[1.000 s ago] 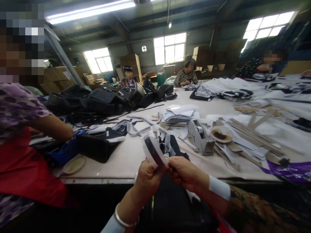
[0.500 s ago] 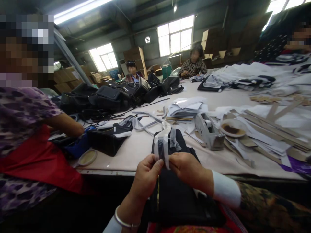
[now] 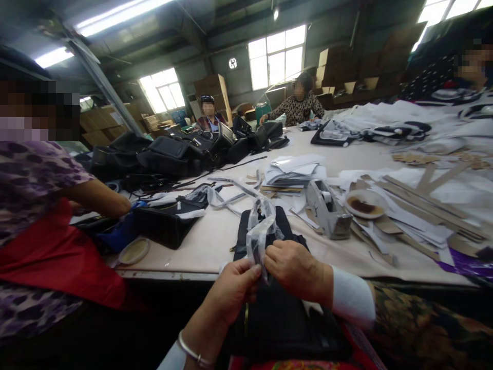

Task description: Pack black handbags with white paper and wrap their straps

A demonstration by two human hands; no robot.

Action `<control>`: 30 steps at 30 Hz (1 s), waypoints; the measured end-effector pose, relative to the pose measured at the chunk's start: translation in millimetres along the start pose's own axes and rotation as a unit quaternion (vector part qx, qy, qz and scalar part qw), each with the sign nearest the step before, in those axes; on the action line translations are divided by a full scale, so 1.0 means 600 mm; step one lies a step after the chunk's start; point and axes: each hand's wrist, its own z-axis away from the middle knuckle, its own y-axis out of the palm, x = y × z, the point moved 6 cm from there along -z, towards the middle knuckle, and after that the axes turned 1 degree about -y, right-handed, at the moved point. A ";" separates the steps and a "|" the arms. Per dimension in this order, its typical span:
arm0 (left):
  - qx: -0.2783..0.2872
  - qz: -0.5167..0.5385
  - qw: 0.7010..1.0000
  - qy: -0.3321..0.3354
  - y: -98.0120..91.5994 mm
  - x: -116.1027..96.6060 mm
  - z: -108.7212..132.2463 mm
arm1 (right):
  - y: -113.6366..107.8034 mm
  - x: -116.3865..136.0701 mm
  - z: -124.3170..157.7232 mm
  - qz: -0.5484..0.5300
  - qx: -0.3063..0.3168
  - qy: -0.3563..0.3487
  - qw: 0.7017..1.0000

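Note:
A black bag (image 3: pixel 285 318) rests across my lap and leans over the table edge, its upper end on the tabletop. Above it, a strip of clear plastic wrap (image 3: pixel 254 234) loops up from between my hands. My left hand (image 3: pixel 236 288) pinches the wrap's lower end between thumb and forefinger. Close beside it, my right hand (image 3: pixel 295 270) is closed with its fingertips on the same wrap. A dark strap seems to lie inside the plastic, though blur hides its detail. A gold zipper line shows on the bag's left side.
A tape dispenser (image 3: pixel 329 210) and a bowl of brown liquid (image 3: pixel 365 204) stand to the right among cardboard strips. Stacked white sheets (image 3: pixel 295 172) lie behind. Black bags (image 3: pixel 165 154) are heaped at the back left. A co-worker in a red apron (image 3: pixel 61 257) works at my left.
The wrap's loop has shifted and crumpled between my fingers. My right hand has curled more tightly. The co-worker at the back has stretched an arm out to the side.

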 end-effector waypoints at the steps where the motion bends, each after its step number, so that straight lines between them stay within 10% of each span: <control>1: 0.003 0.007 1.000 -0.006 0.000 0.002 -0.001 | -0.002 -0.002 -0.001 -0.011 -0.001 0.003 1.000; 7: -0.063 -0.026 0.989 0.129 -0.017 -0.023 -0.001 | -0.033 -0.053 0.016 -0.233 -0.080 0.219 0.944; 13: -0.145 -0.230 0.904 0.330 0.003 -0.041 0.027 | 0.006 -0.037 0.017 -0.613 -0.042 0.394 0.684; 16: -0.163 -0.262 0.876 0.369 0.012 -0.037 0.039 | 0.020 -0.032 0.015 -0.648 -0.081 0.446 0.612; 19: -0.091 -0.239 0.904 0.343 0.010 -0.037 0.039 | 0.015 -0.028 0.010 -0.625 -0.080 0.415 0.657; 25: 0.045 0.106 0.988 0.102 -0.017 -0.004 0.002 | -0.015 -0.004 -0.003 -0.371 -0.055 0.151 0.915; 30: -0.033 0.191 0.977 0.094 -0.014 0.005 -0.010 | -0.010 -0.003 -0.002 -0.262 -0.062 0.067 0.961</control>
